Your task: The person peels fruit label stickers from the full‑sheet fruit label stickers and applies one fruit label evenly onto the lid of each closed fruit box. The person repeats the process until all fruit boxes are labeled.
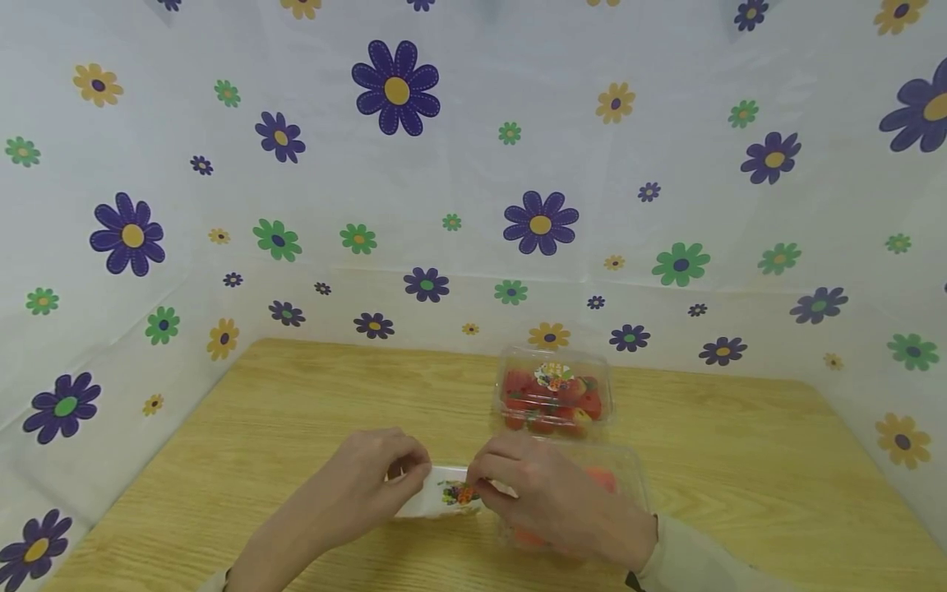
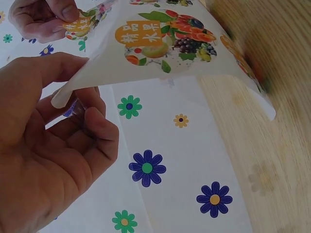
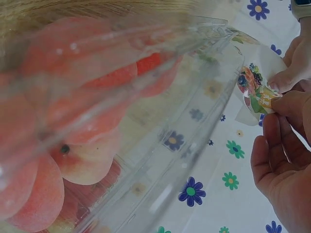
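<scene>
In the head view both hands are near each other at the lower centre, the forearms reaching in from the bottom edge. The left hand (image 1: 373, 485) is bent over the left end of a white sheet (image 1: 431, 500), its thumb and fingers pinched together on the edge. The right hand (image 1: 543, 493) is at the other end, palm downward, in front of part of a clear box; its thumb and fingertip are closed on a sticker (image 3: 255, 92). Whether this sticker is completely off the sheet, I cannot tell.

The left wrist view shows what the head view hides: the sheet is curved, with a rolled corner at the left hand, and carries printed fruits and orange patches with white characters. There the right hand appears in the upper left corner. The right wrist view, instead, gives the near box (image 3: 194, 131) very large on the left side, and a band (image 3: 300, 9) on the left wrist at upper right.

The near box, at lower right of centre in the head view, contains round, pinkish-red fruits (image 3: 92, 155). Just behind it, the far box (image 1: 533, 353) holds strawberries (image 1: 543, 419) and bears a fruit label (image 1: 555, 376) on its transparent lid. Both stand on the wooden table (image 1: 333, 395).
</scene>
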`<state>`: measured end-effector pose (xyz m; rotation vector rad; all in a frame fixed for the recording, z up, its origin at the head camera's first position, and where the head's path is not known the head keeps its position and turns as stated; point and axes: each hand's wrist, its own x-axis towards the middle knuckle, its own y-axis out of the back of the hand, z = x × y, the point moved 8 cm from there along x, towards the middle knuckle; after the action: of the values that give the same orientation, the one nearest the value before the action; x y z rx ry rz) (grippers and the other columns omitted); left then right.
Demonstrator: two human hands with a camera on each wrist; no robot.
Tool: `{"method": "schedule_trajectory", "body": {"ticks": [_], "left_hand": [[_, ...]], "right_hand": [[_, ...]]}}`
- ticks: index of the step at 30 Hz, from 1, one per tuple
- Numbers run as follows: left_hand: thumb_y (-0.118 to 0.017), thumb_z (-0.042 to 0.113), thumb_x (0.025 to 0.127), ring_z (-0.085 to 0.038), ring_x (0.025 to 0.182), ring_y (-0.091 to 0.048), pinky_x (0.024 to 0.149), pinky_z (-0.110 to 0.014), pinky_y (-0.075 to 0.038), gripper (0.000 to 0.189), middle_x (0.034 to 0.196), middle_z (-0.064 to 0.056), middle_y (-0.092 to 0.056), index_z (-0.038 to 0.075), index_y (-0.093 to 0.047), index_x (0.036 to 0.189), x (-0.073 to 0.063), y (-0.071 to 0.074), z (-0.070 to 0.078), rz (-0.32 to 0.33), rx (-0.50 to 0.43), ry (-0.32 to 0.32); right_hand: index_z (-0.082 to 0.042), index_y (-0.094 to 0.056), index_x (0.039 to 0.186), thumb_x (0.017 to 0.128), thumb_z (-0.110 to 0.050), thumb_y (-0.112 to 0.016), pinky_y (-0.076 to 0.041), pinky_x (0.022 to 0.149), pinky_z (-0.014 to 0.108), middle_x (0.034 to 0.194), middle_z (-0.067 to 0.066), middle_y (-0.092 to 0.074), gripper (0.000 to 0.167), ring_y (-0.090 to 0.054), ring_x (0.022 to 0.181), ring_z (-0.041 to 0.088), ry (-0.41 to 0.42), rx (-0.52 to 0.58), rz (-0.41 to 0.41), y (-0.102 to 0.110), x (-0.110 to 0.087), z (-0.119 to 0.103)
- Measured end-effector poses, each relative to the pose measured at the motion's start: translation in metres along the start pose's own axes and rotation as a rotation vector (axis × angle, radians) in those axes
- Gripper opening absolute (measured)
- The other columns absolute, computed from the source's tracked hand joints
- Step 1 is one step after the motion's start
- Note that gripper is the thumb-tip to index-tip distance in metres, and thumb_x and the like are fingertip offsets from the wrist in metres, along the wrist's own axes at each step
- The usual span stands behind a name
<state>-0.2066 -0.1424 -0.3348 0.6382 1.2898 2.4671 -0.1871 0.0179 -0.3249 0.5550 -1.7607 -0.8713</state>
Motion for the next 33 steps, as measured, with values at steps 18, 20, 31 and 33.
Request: {"method": "schedule_trajectory", "body": {"ticks": [18, 20, 31, 33], "left_hand": [[-0.070, 0.010, 0.096, 0.000, 0.082, -0.063, 0.070, -0.020, -0.056, 0.008, 0.092, 0.007, -0.070, 0.017, -0.073, 0.096, -0.0031, 0.0005, 0.0029, 0.032, 0.007, -0.107], [-0.070, 0.009, 0.096, -0.001, 0.083, -0.063, 0.070, -0.020, -0.056, 0.009, 0.092, 0.006, -0.070, 0.016, -0.074, 0.096, -0.0034, 0.0007, 0.0030, 0.027, 0.011, -0.106], [-0.069, 0.007, 0.097, 0.000, 0.082, -0.061, 0.069, -0.020, -0.054, 0.011, 0.094, 0.007, -0.070, 0.016, -0.074, 0.099, -0.0049, 0.0011, 0.0039, 0.024, 0.022, -0.106], [-0.069, 0.007, 0.097, 0.001, 0.082, -0.061, 0.069, -0.020, -0.054, 0.011, 0.094, 0.007, -0.070, 0.016, -0.074, 0.099, -0.0051, 0.0011, 0.0039, 0.028, 0.019, -0.107]], "right_hand": [[-0.015, -0.071, 0.093, 0.083, -0.004, -0.084, -0.052, 0.079, 0.011, 0.091, -0.009, -0.068, 0.019, -0.065, 0.083, 0.003, 0.034, -0.009, 0.017, 0.0010, 0.0002, -0.0022], [-0.015, -0.071, 0.092, 0.086, -0.006, -0.082, -0.052, 0.079, 0.011, 0.091, -0.009, -0.068, 0.016, -0.065, 0.083, 0.003, 0.035, -0.004, 0.014, 0.0009, 0.0000, -0.0022], [-0.015, -0.071, 0.093, 0.086, -0.004, -0.082, -0.052, 0.079, 0.012, 0.091, -0.008, -0.068, 0.017, -0.064, 0.085, 0.003, 0.023, 0.009, 0.007, 0.0002, -0.0007, -0.0017], [-0.014, -0.071, 0.093, 0.089, -0.005, -0.079, -0.052, 0.079, 0.012, 0.091, -0.008, -0.068, 0.012, -0.064, 0.085, 0.003, 0.016, 0.018, 0.005, -0.0002, -0.0011, -0.0005]]}}
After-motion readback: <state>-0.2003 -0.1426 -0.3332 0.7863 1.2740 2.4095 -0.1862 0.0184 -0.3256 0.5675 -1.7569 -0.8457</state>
